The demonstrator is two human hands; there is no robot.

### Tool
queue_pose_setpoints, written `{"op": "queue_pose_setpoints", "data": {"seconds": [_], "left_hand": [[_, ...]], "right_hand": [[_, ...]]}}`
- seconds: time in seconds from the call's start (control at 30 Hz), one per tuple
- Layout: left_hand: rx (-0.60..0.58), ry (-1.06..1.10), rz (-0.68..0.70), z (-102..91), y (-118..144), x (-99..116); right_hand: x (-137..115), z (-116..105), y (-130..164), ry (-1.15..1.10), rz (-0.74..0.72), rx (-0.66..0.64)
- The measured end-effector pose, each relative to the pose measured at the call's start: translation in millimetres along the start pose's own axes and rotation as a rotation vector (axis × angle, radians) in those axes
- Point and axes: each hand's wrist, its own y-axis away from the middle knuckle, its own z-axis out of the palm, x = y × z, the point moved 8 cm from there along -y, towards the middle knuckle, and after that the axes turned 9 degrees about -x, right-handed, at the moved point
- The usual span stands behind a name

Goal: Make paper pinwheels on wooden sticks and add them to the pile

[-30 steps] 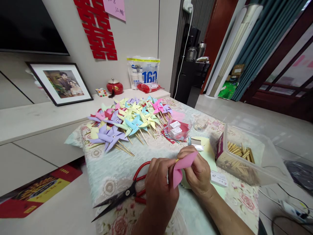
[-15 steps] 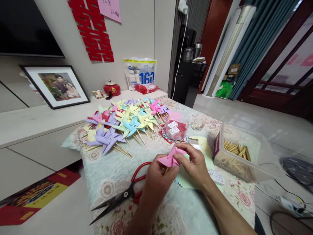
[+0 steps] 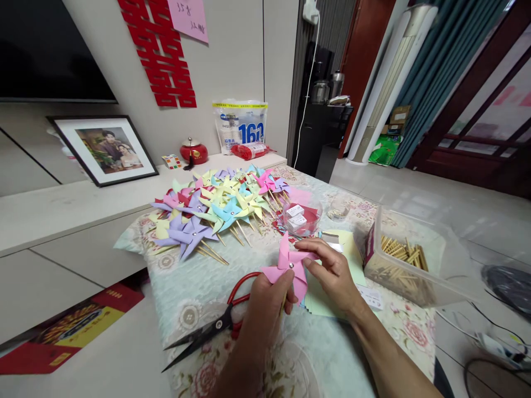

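Matt paper pinwheel (image 3: 289, 267); smooth wooden sticks (image 3: 402, 256).

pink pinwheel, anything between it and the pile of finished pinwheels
Nothing visible does. Both hands, left and right, hold the pink pinwheel over the tablecloth; only bare cloth lies between it and the pinwheel pile. The scissors lie nearer, off that line.

Pink pinwheel (image 3: 287, 267), red-handled scissors (image 3: 215, 327), floral tablecloth (image 3: 194, 298), pastel pinwheel pile (image 3: 215, 207)

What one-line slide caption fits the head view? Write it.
Both hands, left and right, hold a pink paper pinwheel above red-handled scissors.
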Motion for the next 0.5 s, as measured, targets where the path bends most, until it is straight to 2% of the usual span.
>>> {"op": "queue_pose_setpoints", "data": {"seconds": [0.2, 0.5], "left_hand": [[0.026, -0.027, -0.009, 0.5, -1.0, 0.8], [0.063, -0.017, -0.039, -2.9, -3.2, -6.1]], "right_hand": [[-13.1, 5.2, -2.2, 0.205, -0.114, -0.003], [-12.0, 7.4, -3.4, 0.171, -0.131, -0.023]]}}
